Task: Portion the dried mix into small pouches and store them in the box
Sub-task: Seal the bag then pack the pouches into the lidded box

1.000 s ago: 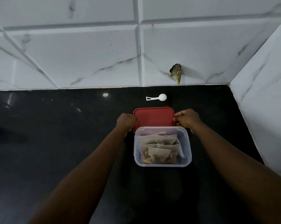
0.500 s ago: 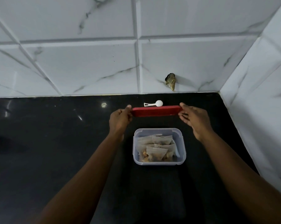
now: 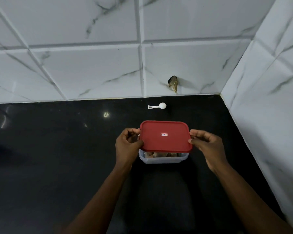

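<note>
A clear plastic box [image 3: 162, 159] stands on the black counter, with filled pouches [image 3: 156, 154] just showing under its near rim. A red lid [image 3: 165, 136] with a small label sits over the box, covering most of it and tilted slightly toward me. My left hand [image 3: 128, 145] pinches the lid's left edge. My right hand [image 3: 205, 145] pinches its right edge. Whether the lid rests on the rim or hovers just above it I cannot tell.
A small white scoop [image 3: 157, 106] lies on the black counter [image 3: 58, 157] behind the box, near the tiled back wall. A chipped hole [image 3: 173, 83] marks that wall. A second tiled wall [image 3: 268, 115] closes off the right side.
The lid lay flat behind the box, then was lifted edge-on between both hands; now it has come toward me and lies face up over the box.
</note>
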`<act>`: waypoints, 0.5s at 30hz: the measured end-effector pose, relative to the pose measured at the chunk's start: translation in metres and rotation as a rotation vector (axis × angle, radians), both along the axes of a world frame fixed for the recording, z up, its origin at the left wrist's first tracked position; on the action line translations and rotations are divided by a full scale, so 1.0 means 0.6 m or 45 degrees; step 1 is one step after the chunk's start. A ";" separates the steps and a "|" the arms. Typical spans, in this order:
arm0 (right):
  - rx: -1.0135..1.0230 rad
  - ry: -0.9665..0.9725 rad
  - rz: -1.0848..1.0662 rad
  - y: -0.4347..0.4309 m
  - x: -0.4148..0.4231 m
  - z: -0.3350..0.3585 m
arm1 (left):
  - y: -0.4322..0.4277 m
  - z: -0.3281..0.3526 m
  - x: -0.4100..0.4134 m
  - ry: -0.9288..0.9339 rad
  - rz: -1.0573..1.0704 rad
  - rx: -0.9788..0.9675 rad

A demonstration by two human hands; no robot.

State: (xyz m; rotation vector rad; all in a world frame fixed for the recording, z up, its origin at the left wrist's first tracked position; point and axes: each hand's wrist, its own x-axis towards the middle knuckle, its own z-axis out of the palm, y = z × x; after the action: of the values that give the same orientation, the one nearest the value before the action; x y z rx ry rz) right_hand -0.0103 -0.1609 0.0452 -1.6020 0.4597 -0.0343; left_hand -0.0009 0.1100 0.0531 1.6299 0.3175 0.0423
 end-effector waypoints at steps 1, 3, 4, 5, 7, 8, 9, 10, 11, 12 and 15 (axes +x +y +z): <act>-0.014 0.000 0.000 0.001 -0.003 -0.002 | 0.001 -0.004 -0.005 -0.010 -0.009 0.020; -0.037 -0.006 0.000 0.005 -0.007 -0.005 | 0.003 -0.009 -0.011 -0.029 -0.021 0.063; -0.051 -0.007 -0.003 0.008 -0.008 -0.005 | 0.004 -0.011 -0.014 -0.035 -0.028 0.085; -0.075 -0.004 -0.008 0.011 -0.010 -0.006 | 0.005 -0.012 -0.016 -0.038 -0.039 0.105; -0.114 0.002 -0.017 0.017 -0.012 -0.005 | 0.008 -0.014 -0.020 -0.043 -0.073 0.133; -0.126 0.001 -0.022 0.019 -0.014 -0.005 | 0.008 -0.017 -0.022 -0.043 -0.090 0.138; -0.134 -0.004 -0.024 0.020 -0.015 -0.006 | 0.010 -0.021 -0.024 -0.041 -0.099 0.139; -0.140 -0.008 -0.024 0.020 -0.016 -0.006 | 0.011 -0.025 -0.026 -0.038 -0.101 0.134; -0.150 -0.010 -0.021 0.019 -0.016 -0.005 | 0.012 -0.030 -0.027 -0.032 -0.101 0.128; -0.167 -0.018 -0.014 0.018 -0.016 -0.005 | 0.013 -0.033 -0.028 -0.030 -0.107 0.130; -0.275 -0.060 0.029 0.020 -0.020 -0.011 | 0.013 -0.040 -0.031 -0.059 -0.153 0.160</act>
State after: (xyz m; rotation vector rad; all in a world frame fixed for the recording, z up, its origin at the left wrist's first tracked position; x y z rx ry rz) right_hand -0.0222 -0.1489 0.0388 -1.8140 0.4114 -0.1075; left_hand -0.0192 0.1175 0.0290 1.7673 0.1839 0.0092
